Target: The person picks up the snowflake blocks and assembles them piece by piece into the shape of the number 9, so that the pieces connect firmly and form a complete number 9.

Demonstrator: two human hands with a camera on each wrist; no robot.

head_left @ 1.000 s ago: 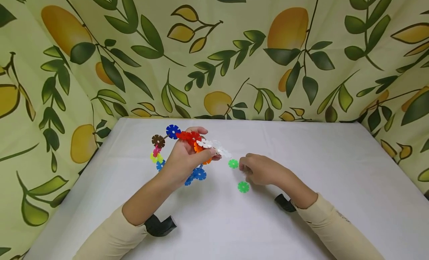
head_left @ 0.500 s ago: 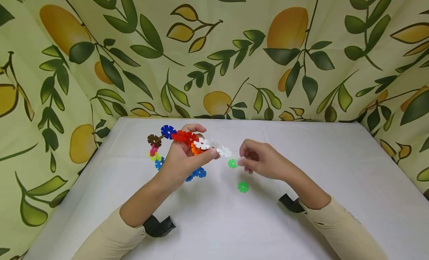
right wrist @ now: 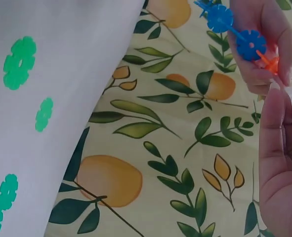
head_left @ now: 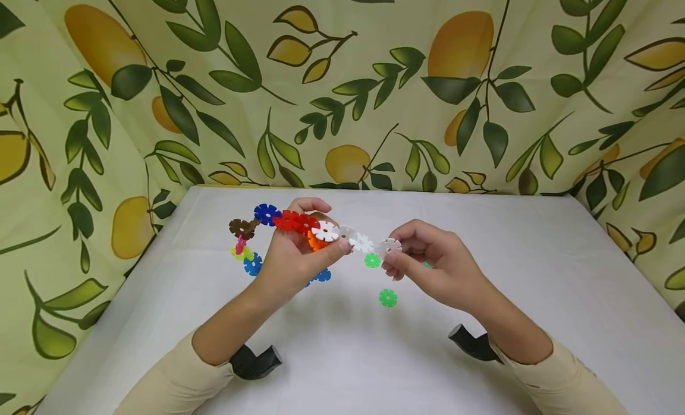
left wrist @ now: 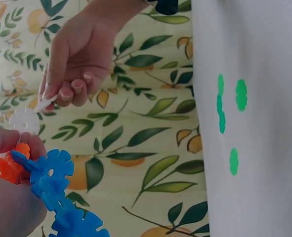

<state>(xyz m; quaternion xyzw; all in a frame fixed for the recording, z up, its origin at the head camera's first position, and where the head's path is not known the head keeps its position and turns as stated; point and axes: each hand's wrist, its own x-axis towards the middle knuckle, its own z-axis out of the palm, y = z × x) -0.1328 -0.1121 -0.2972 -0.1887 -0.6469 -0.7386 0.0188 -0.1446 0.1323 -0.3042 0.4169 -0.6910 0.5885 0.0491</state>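
Observation:
My left hand (head_left: 291, 254) holds a looped chain of interlocking snowflake discs (head_left: 289, 220), its thumb on the white stretch. Brown, dark blue, red, white, orange, lighter blue, yellow and pink discs make up the chain. Thumb and fingers of my right hand (head_left: 444, 266) pinch a loose white snowflake disc (head_left: 389, 247), just right of the chain's white end disc (head_left: 361, 243), with a small gap between. In the left wrist view, the blue discs (left wrist: 59, 170) hang beside the left palm. The palm covers part of the loop.
Green snowflake discs (head_left: 387, 298) lie on the white-covered table below the hands; another green disc (head_left: 371, 260) sits between them. Two overlapping green discs (left wrist: 221, 103) show in the left wrist view. A leaf-and-fruit patterned curtain (head_left: 348, 106) stands behind the table.
My right hand has risen from near the green discs on the table, and a white disc now shows in its fingers. My left hand and the chain have shifted slightly left.

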